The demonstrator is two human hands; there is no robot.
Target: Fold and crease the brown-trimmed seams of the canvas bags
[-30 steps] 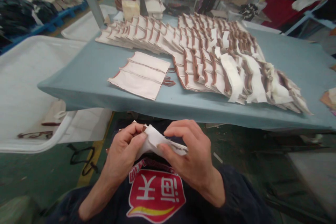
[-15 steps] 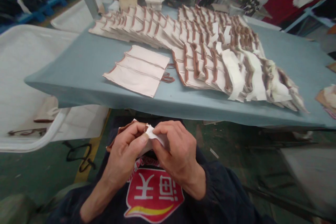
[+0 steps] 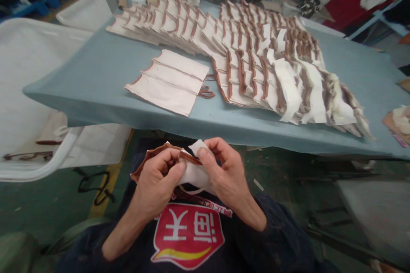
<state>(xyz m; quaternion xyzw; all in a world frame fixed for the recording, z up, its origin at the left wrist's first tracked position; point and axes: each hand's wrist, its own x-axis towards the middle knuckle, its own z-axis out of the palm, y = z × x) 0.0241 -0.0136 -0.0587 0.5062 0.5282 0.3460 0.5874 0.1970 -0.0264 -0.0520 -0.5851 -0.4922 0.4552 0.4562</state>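
Over my lap, my left hand pinches a cream fabric piece with brown edging between thumb and fingers. Part of its brown border shows beyond the knuckles. My right hand is closed, thumb against fingers, on a small white strip that stands up above the brown edge. The right fingers also lie against the cream cloth, and whether they grip it is hidden. On the table in front lies one flat cream fabric bag with brown seams and brown loops at its right side.
A blue-covered table stands ahead. Rows of overlapping cream pieces with brown edges lie across it, with white strips over those at right. At left is a white plastic bin; a black strap lies on the floor.
My right hand has moved right and slightly up, drawing the white strip away from the left fingertips. More of the brown edge and cream cloth now shows between the hands.
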